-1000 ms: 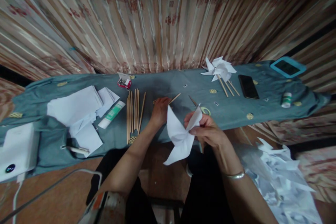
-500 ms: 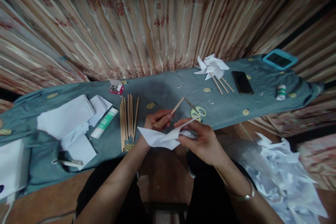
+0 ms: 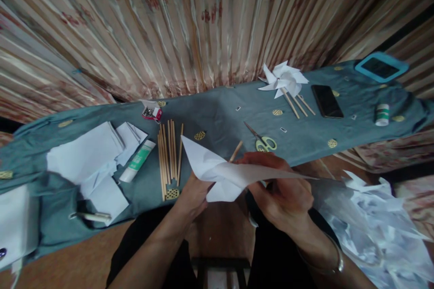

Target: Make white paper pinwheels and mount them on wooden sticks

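A folded white paper pinwheel [image 3: 217, 167] is in front of my hands, its blades spread out. My right hand [image 3: 281, 185] is closed on its right side, with one long blade lying across the fingers. Behind the paper, my left hand [image 3: 195, 194] has its fingers mostly hidden. A wooden stick [image 3: 236, 151], which that hand gripped a moment earlier, shows its tip above the paper. Green-handled scissors [image 3: 266, 142] lie just beyond my right hand. To the left are several loose wooden sticks [image 3: 169, 153] in a row.
At left are white paper sheets [image 3: 84, 149], a glue stick [image 3: 138, 160] and an open box of pins [image 3: 151, 110]. Finished pinwheels [image 3: 285, 79], a phone [image 3: 327, 101], another glue tube [image 3: 382, 114] and a blue-framed device [image 3: 381, 67] lie right. A bag of paper pinwheels [image 3: 379, 230] stands lower right.
The pinwheel has come up and closer to the camera, now covering most of my left hand and the stick. My right hand has moved right. The view has shifted slightly.
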A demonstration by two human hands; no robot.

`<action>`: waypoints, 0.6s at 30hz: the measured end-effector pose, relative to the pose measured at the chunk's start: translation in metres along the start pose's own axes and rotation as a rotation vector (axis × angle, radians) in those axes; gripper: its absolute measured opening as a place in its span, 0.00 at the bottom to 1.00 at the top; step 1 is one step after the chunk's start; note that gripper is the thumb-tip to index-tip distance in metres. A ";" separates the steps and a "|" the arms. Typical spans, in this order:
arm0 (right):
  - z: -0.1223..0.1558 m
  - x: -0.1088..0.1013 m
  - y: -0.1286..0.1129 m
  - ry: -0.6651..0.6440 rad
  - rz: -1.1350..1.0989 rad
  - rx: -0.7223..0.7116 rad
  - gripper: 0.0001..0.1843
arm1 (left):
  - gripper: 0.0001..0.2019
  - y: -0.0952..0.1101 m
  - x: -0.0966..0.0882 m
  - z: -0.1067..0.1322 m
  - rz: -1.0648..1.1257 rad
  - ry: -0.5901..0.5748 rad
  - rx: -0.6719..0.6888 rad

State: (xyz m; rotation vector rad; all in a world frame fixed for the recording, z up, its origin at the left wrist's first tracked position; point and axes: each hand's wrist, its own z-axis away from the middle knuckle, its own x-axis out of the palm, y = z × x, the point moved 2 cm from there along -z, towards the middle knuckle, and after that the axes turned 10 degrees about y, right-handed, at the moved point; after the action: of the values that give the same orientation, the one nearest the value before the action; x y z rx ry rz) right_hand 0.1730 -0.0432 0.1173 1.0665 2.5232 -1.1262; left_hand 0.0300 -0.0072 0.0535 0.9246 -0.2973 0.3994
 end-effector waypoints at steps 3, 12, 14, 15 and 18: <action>-0.001 0.000 0.000 0.009 0.074 -0.034 0.13 | 0.15 0.002 -0.001 0.003 0.000 -0.003 -0.025; -0.001 0.000 0.000 0.033 0.092 0.020 0.11 | 0.11 0.003 -0.002 0.008 -0.033 -0.071 -0.020; -0.002 0.000 -0.001 0.003 0.052 0.018 0.11 | 0.12 0.005 -0.001 0.009 -0.057 -0.067 -0.021; -0.003 0.000 -0.002 -0.022 0.033 0.016 0.11 | 0.12 0.006 -0.001 0.009 -0.065 -0.061 -0.021; -0.005 0.000 -0.004 -0.082 -0.013 0.010 0.13 | 0.14 0.006 -0.001 0.009 -0.096 -0.039 -0.008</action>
State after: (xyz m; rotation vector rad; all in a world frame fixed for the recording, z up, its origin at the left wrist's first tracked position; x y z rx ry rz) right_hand 0.1715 -0.0412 0.1233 0.9871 2.4674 -1.1624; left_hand 0.0259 -0.0112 0.0622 0.9364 -0.2889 0.2919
